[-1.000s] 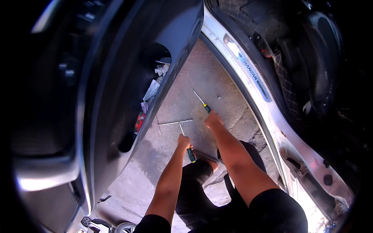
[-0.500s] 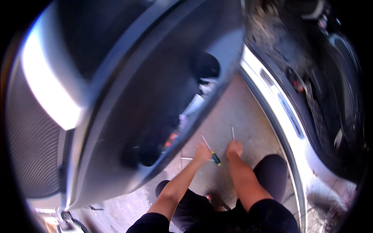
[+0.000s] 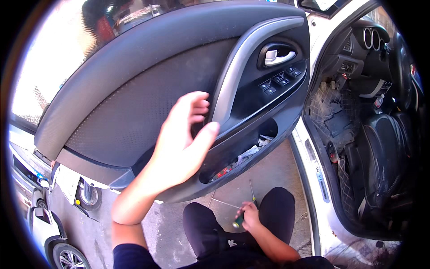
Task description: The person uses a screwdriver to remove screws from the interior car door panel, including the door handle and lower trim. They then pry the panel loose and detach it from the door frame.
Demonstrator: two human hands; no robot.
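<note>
My left hand [image 3: 179, 139] is raised in front of the car door panel [image 3: 179, 67], beside the lower end of its grey pull handle [image 3: 235, 62]. Its fingers are loosely curled, the thumb stands apart, and nothing is in it. Low between my knees, my right hand [image 3: 251, 217] is closed round a screwdriver [image 3: 238, 222]. The green handle end shows below the fingers, and a thin shaft points up and away past the hand. My palm and fingers hide the middle of the handle.
The door stands wide open, with window switches [image 3: 280, 80], an inner release lever [image 3: 280, 57] and a storage pocket [image 3: 242, 157] holding papers. To the right are the white sill [image 3: 316, 170] and black seat [image 3: 380, 152]. A wheel [image 3: 89, 195] and a white car [image 3: 49, 228] are at left.
My left hand has risen from near the ground to the door panel. My right hand is nearer my body with the screwdriver. The view has tilted up, showing more of the door.
</note>
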